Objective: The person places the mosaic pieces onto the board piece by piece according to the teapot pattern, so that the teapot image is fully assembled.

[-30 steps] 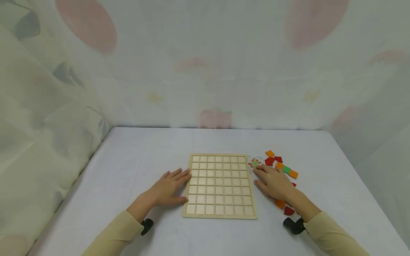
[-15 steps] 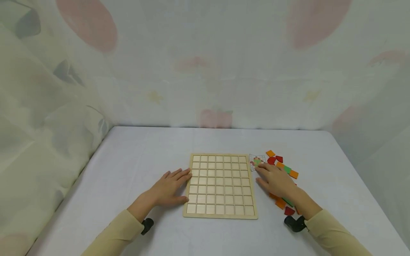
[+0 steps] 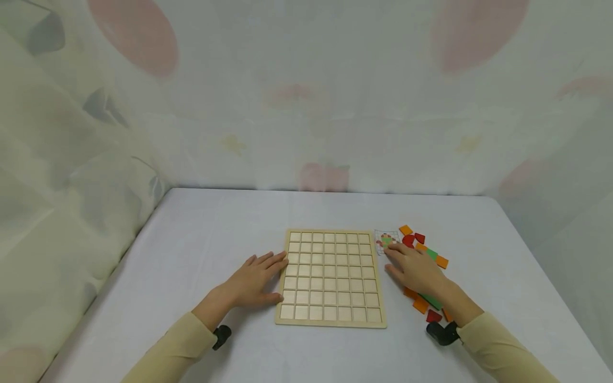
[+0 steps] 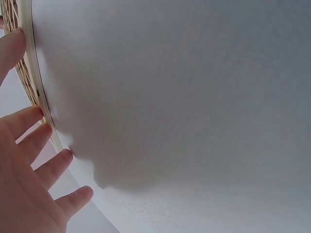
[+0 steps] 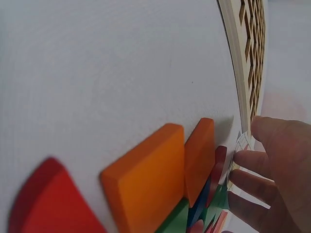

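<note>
- From my end, I judge the step in hand to be settling the small pattern card beside the wooden grid board.
- I place the card at 2 o'clock from the board's centre, just off its right edge.
- I read the left hand at 9 o'clock: fingers spread and nearly straight, thumb and some fingertips touching the board's edge, gripping nothing.
- The right hand lies palm down at 3 o'clock, loosely opened and slightly bent, fingertips at the card's near corner, thumb apart; I see nothing pinched.
- Both forearms slant in, the left sleeve from 7 o'clock, the right sleeve from 5 o'clock.
- Loose pieces fan out around the right hand, from an orange tile at its 12 o'clock to a red piece near its 5 o'clock; some lie hidden beneath it.
- I think the next move calls for lifting those right fingers without dragging the card, then pinching one piece, with the left hand steadying the board.
</note>
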### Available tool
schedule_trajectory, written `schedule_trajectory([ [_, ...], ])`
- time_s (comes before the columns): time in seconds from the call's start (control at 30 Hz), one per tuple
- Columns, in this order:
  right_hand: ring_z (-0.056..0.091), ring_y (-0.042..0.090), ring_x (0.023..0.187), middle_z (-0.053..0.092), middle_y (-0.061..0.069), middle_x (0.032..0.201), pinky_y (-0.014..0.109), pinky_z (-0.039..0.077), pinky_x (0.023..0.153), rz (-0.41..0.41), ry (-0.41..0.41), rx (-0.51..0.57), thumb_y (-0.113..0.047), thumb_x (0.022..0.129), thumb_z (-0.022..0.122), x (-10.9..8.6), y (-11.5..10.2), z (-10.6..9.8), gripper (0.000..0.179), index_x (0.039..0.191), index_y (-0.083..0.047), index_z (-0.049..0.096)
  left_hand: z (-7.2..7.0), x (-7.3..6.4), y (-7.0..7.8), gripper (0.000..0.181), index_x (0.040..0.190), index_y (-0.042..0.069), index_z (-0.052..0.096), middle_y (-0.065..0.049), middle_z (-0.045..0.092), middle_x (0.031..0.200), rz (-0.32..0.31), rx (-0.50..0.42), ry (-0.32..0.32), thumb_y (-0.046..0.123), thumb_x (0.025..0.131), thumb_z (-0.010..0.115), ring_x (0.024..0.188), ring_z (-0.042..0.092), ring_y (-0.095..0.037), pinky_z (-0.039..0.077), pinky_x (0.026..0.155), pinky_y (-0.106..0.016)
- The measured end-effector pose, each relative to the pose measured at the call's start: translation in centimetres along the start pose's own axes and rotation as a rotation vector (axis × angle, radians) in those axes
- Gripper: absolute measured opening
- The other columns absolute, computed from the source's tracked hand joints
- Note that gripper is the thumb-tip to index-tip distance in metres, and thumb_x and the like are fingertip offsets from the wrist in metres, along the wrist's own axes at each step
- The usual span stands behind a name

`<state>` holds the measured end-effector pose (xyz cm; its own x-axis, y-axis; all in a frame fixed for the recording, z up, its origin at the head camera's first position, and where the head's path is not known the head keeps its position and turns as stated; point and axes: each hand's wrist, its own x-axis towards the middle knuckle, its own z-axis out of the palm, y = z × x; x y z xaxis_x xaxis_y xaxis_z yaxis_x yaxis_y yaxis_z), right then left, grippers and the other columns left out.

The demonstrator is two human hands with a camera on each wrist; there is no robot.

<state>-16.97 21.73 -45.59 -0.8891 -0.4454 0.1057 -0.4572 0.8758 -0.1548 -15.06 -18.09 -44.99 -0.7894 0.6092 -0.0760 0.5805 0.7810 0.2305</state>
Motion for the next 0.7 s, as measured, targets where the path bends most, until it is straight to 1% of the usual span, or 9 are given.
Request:
schedule_trajectory([
  [0.17,0.054,0.036,0.112,0.054,0.017,0.128,0.056,0.042,0.087,-0.002,0.006,0.008,-0.032,0.088,0.060,0.1,0.1,0.1,0.048,0.126,-0.004,0.056,0.0,0.1,0.1,0.079,0.143,0.011,0.035,-0.005,0.027,0.151,-0.020,0.004,-0.021,0.048,0.080,0.065,0.135,0.029,-0.034,0.024,0.103,-0.061],
  [0.27,0.054,0.036,0.112,0.054,0.018,0.127,0.057,0.042,0.087,-0.002,0.012,0.014,-0.031,0.088,0.061,0.2,0.1,0.5,0.048,0.126,-0.003,0.056,0.1,0.1,0.0,0.079,0.143,0.011,0.035,-0.005,0.027,0.151,-0.021,0.007,-0.021,0.048,0.080,0.065,0.135,0.028,-0.034,0.024,0.103,-0.061],
  [0.53,0.050,0.035,0.117,0.052,0.018,0.130,0.058,0.040,0.090,-0.001,0.009,0.015,-0.032,0.089,0.059,0.2,0.3,1.7,0.049,0.128,-0.003,0.054,1.3,0.2,-0.4,0.080,0.145,0.013,0.031,-0.004,0.024,0.152,0.001,0.026,-0.021,0.052,0.082,0.061,0.136,0.026,-0.032,0.024,0.103,-0.061],
  [0.7,0.051,0.035,0.117,0.052,0.018,0.130,0.059,0.039,0.090,-0.010,0.020,0.019,-0.032,0.088,0.060,0.3,0.3,2.3,0.050,0.128,-0.003,0.054,1.6,0.1,-0.4,0.080,0.144,0.013,0.031,-0.004,0.024,0.152,-0.001,0.025,-0.013,0.052,0.081,0.061,0.136,0.027,-0.032,0.024,0.103,-0.061],
])
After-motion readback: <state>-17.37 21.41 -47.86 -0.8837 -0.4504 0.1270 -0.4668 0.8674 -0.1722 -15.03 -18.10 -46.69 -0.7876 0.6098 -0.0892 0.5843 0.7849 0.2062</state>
